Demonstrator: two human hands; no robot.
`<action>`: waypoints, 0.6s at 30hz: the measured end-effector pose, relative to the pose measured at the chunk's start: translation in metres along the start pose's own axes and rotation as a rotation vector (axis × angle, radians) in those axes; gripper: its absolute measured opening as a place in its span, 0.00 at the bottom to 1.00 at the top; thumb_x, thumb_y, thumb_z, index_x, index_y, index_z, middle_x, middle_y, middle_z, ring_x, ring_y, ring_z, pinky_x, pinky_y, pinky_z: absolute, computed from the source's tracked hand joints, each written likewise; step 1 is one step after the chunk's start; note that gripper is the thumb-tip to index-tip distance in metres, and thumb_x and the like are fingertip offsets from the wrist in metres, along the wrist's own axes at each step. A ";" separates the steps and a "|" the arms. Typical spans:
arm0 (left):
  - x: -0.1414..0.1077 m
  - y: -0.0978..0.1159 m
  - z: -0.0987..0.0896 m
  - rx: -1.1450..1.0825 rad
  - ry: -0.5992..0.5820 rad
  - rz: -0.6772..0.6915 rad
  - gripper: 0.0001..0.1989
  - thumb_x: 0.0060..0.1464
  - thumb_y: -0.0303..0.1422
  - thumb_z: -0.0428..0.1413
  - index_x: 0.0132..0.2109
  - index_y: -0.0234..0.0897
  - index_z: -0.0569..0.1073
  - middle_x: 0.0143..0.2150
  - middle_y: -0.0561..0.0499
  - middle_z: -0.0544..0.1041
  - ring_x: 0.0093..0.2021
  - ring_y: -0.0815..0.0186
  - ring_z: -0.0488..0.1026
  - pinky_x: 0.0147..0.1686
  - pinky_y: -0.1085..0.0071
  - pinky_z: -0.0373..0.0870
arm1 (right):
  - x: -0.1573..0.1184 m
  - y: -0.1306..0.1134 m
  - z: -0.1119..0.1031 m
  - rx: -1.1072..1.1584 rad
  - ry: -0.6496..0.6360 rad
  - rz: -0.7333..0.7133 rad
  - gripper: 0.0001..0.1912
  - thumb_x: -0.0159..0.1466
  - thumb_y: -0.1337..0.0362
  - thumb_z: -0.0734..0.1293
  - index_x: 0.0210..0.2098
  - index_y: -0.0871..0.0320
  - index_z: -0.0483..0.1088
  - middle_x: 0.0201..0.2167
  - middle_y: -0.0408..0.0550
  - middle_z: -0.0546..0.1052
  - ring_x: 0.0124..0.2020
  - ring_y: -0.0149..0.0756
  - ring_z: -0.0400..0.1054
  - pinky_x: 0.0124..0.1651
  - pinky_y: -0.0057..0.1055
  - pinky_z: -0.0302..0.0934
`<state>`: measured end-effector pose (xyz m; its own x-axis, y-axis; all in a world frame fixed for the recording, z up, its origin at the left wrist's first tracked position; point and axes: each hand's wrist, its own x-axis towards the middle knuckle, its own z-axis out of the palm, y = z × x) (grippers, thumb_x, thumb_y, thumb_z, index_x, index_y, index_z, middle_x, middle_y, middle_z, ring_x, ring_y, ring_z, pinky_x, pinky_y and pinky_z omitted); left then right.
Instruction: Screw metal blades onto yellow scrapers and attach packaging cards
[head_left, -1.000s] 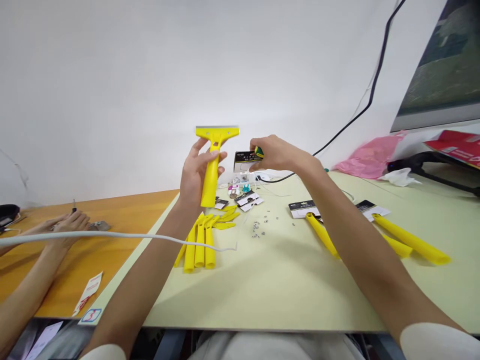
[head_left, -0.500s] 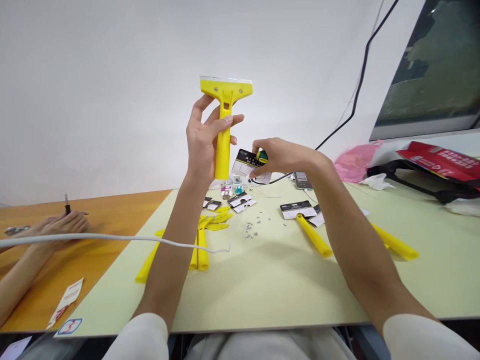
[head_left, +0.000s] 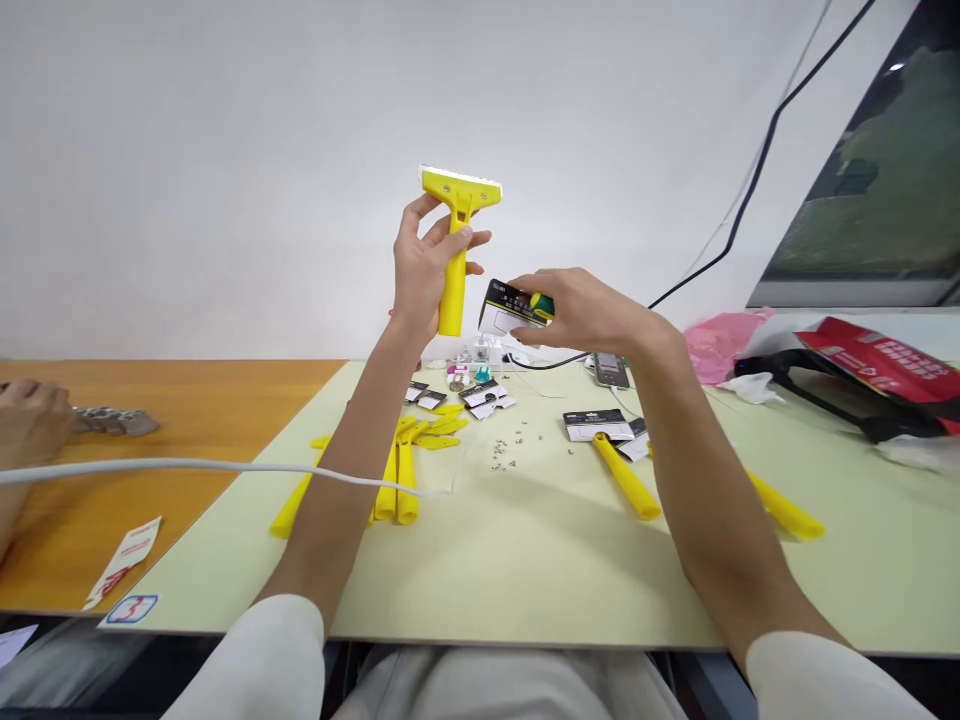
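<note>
Raised against the wall, my left hand [head_left: 424, 265] grips the handle of a yellow scraper [head_left: 454, 285], its wide head up with a whitish edge strip and two screws. To its right, my right hand [head_left: 589, 305] pinches a black-and-white card [head_left: 510, 310] and also holds a green-and-yellow handle [head_left: 541, 305]. Below, small metal screws [head_left: 501, 455] lie scattered on the pale table [head_left: 525, 580]. Several yellow scraper handles [head_left: 406, 485] and yellow flat pieces [head_left: 439, 441] rest beside my left forearm. Another yellow handle [head_left: 628, 478] touches printed cards [head_left: 598, 426] on the right.
A white cable [head_left: 187, 465] crosses in front of my left forearm. At the back are a power strip [head_left: 487, 350] and a phone [head_left: 610, 370]. A red package [head_left: 877, 355] and pink bag [head_left: 724, 345] sit right. Another person's hand [head_left: 34, 415] is at the orange table [head_left: 225, 400].
The scraper has tilted and shifted slightly right. My right hand and the card have moved a little right. The other person's hands moved left, and a row of metal pieces now shows beside them.
</note>
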<state>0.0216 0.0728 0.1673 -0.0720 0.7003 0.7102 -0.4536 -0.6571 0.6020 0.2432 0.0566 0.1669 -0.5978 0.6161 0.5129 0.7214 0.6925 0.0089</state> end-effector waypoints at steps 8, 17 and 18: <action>0.004 -0.003 -0.005 -0.014 0.024 -0.014 0.28 0.60 0.25 0.68 0.63 0.53 0.73 0.56 0.50 0.84 0.60 0.52 0.83 0.33 0.68 0.82 | -0.001 -0.005 -0.004 0.023 0.060 -0.047 0.13 0.65 0.57 0.76 0.48 0.53 0.80 0.42 0.50 0.78 0.40 0.47 0.70 0.43 0.41 0.60; 0.002 -0.002 0.000 -0.026 0.233 0.116 0.24 0.69 0.26 0.60 0.65 0.47 0.64 0.67 0.46 0.79 0.61 0.58 0.82 0.50 0.67 0.79 | -0.002 -0.010 -0.005 0.093 -0.033 0.021 0.06 0.66 0.59 0.76 0.38 0.52 0.76 0.29 0.42 0.76 0.29 0.37 0.64 0.34 0.38 0.55; 0.002 -0.003 0.001 -0.033 0.238 0.116 0.25 0.69 0.26 0.60 0.67 0.48 0.63 0.68 0.46 0.79 0.61 0.59 0.82 0.50 0.67 0.80 | -0.003 -0.013 -0.005 0.094 -0.064 0.018 0.04 0.67 0.60 0.75 0.38 0.51 0.77 0.28 0.42 0.75 0.28 0.36 0.63 0.33 0.38 0.55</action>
<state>0.0235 0.0754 0.1670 -0.3306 0.6690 0.6657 -0.4587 -0.7304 0.5061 0.2372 0.0441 0.1699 -0.6083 0.6494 0.4564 0.6980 0.7114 -0.0818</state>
